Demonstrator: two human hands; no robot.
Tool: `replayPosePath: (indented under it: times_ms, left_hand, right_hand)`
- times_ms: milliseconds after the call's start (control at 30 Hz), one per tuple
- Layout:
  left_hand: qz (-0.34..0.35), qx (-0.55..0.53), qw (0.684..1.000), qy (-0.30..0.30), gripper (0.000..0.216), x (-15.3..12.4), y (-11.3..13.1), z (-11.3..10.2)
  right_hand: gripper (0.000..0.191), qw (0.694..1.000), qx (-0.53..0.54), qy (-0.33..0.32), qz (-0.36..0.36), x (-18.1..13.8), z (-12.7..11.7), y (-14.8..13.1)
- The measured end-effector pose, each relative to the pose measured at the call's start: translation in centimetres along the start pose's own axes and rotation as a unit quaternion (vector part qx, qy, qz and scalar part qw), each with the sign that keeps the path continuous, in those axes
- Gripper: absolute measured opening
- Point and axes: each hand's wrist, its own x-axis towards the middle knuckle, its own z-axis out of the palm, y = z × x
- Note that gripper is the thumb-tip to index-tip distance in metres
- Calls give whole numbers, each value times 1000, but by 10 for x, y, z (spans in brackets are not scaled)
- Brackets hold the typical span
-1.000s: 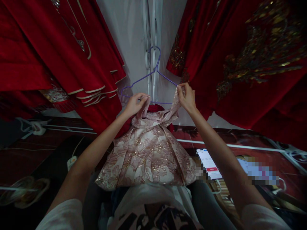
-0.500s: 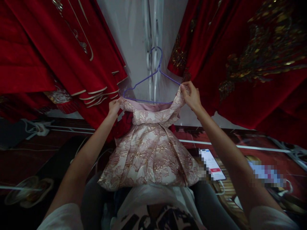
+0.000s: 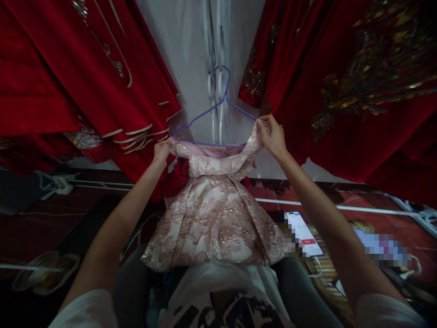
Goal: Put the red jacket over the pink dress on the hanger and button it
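Note:
A small pink and cream brocade dress [image 3: 211,218] with gold threads hangs in front of me, its skirt spread down over my lap. My left hand [image 3: 161,150] pinches the shoulder edge on the left. At the opposite shoulder, my right hand [image 3: 272,134] grips the fabric between thumb and fingers. A purple wire hanger [image 3: 208,110] sits in the neckline, its hook near a white metal rail [image 3: 220,45]. Whether the hook rests on anything is hard to tell. The pink lining shows inside the neck.
Red garments [image 3: 143,77] with silver trim hang on the left, and red cloth with gold sequins [image 3: 358,95] hangs on the right. A lit phone [image 3: 306,237] with a white cable lies at lower right, near another blurred screen [image 3: 382,246]. A clear bowl-like container [image 3: 44,273] is at lower left.
Almost nothing differs. The view has shifted very slightly; both hands keep hold of the dress shoulders and the hanger stays in the neckline.

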Motion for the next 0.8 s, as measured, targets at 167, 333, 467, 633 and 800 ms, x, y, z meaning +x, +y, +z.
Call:
replayPosePath:
  times_ms: [167, 333, 467, 633, 800]
  left_hand:
    - [8, -5, 1000, -16, 13, 0, 0, -6]
    - [71, 2, 997, -35, 22, 7, 8, 1]
    - [139, 6, 988, -68, 28, 3, 20, 11]
    - [135, -46, 961, -238, 35, -7, 42, 6]
    - [-50, -27, 966, -251, 27, -5, 15, -20]
  right_hand:
    - [43, 1000, 10, 1, 6, -1, 0, -3]
    - [43, 1000, 16, -1, 4, -2, -2, -7]
    - [47, 1000, 7, -3, 0, -2, -3, -7]
    - [48, 1000, 18, -8, 8, -1, -3, -5]
    - [46, 999, 42, -6, 5, 0, 0, -3]
